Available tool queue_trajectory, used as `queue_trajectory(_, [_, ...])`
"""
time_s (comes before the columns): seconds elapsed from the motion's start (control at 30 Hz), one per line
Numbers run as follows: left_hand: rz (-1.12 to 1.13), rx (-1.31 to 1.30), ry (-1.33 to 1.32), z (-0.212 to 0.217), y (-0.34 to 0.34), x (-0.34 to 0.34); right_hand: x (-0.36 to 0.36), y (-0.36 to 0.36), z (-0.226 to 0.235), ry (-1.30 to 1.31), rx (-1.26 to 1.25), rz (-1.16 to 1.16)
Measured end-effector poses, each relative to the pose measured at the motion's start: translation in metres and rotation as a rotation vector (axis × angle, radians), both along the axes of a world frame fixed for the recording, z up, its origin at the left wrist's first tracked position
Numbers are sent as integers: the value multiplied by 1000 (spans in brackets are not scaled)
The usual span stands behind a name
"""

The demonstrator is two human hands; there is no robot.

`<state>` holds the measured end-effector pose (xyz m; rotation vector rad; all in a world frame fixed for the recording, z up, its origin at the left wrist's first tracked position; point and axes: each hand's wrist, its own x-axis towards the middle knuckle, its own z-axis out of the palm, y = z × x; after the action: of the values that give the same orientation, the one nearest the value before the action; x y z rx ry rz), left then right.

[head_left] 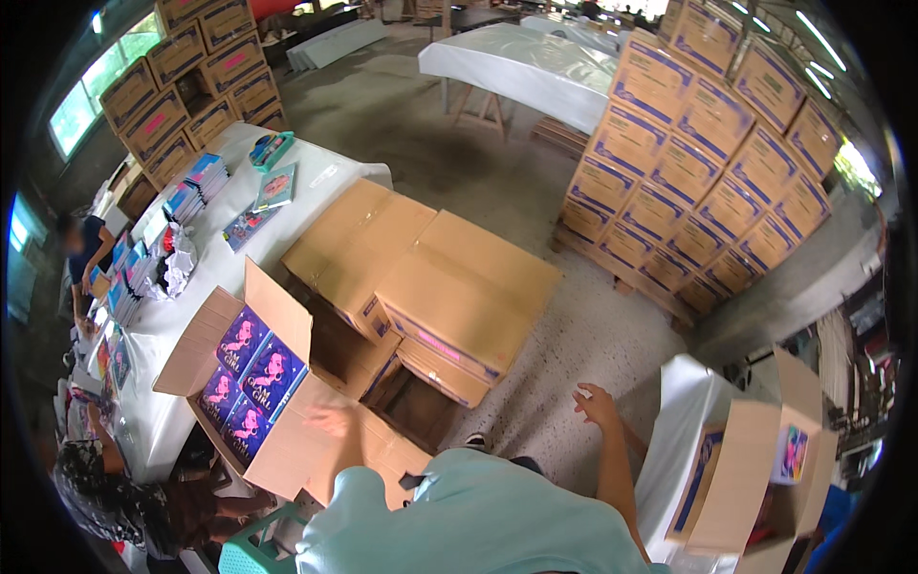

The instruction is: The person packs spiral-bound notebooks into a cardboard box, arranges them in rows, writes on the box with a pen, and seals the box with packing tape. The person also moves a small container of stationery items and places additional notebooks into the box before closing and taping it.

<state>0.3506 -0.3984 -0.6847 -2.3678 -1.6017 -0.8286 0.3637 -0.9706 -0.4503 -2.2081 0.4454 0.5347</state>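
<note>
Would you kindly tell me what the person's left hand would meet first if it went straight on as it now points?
Probably the wide brown cardboard flap of the open box, with the purple printed packages beyond; the left hand is blurred, so its height is unclear.

Your site was a packing workshop. You had: one filled open carton (292,421); carton stacks (703,172), one on a pallet (626,284); sheet-covered tables (521,59); piled books (199,184); overhead strip lights (819,40); concrete floor (392,110).
</note>
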Motion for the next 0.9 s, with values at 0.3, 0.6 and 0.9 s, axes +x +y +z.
queue_trajectory(0.3, [-939,-579,-209,164,-375,261,138,-299,-217,604,254,-463])
queue_trajectory(0.6, [-200,-542,49,114,-441,415,380,-481,-190,697,320,-432])
queue_trajectory(0.9, [-120,-513,111,128,-455,462,781,-372,-211,286,73,235])
